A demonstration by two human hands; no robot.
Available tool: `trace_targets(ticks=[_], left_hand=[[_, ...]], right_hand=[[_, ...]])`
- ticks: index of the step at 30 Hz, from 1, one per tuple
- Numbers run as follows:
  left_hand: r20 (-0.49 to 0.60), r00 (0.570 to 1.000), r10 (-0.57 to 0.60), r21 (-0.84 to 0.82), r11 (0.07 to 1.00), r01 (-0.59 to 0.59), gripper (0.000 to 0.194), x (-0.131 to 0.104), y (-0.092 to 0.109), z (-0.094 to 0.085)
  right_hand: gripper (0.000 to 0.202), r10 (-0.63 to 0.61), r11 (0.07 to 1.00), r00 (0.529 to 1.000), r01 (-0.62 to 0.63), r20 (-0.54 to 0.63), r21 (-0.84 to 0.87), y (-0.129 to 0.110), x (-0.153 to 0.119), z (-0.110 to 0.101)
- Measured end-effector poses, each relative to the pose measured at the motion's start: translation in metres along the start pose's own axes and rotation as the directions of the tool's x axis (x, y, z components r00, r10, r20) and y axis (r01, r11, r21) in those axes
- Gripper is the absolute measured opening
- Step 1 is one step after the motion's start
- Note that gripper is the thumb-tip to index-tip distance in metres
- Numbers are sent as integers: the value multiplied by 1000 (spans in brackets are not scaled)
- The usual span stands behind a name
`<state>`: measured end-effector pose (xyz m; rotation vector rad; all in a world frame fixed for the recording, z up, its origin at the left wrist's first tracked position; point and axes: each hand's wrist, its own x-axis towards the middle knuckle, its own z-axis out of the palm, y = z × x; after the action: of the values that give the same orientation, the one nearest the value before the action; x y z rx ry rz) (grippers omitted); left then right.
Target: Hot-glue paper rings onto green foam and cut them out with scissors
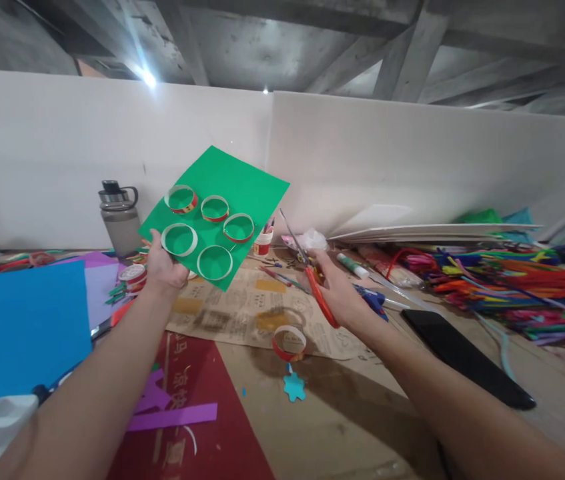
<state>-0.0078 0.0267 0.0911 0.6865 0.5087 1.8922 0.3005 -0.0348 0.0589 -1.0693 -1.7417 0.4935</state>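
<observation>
My left hand (165, 265) grips the lower left edge of a green sheet (232, 175), raised above the table and tilted. Several open paper rings (215, 263), white inside with red and yellow outer bands, stand on the sheet. In my right hand (335, 288) is a pair of scissors (321, 297) with orange-red handles, its blades pointing up and away. Below, between my arms, one more red ring (289, 345) rests on the table, with a light-blue flower-shaped cutout (294, 387) at its near side.
A grey bottle (119, 220) stands back left, above blue foam sheets (22, 327) and purple strips (177, 417). A black phone (467, 357) lies right, near many colourful pipe cleaners (507, 280). A glue stick (352, 265) and a cup of pens (263, 243) sit at the back. White boards wall the far side.
</observation>
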Motion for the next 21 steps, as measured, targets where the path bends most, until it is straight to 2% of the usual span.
trace_targets(ticks=[2, 3, 8, 13, 21], left_hand=[[-13, 1000, -10, -13, 1000, 10, 53, 1, 0, -1], [-16, 1000, -9, -21, 1000, 9, 52, 1, -1, -2], [-18, 1000, -18, -96, 995, 16, 50, 3, -2, -5], [-26, 999, -40, -175, 984, 35, 50, 5, -5, -7], [-27, 996, -87, -157, 984, 82, 49, -1, -8, 1]], right_hand=[[21, 7, 997, 996, -1, 90, -71, -2, 0, -3], [21, 20, 997, 993, -10, 119, -82, -2, 1, -4], [31, 108, 986, 970, -78, 218, -144, 0, 3, -9], [36, 194, 977, 904, -144, 380, -156, -5, 0, -9], [40, 100, 984, 887, -20, 451, -178, -8, -6, 1]])
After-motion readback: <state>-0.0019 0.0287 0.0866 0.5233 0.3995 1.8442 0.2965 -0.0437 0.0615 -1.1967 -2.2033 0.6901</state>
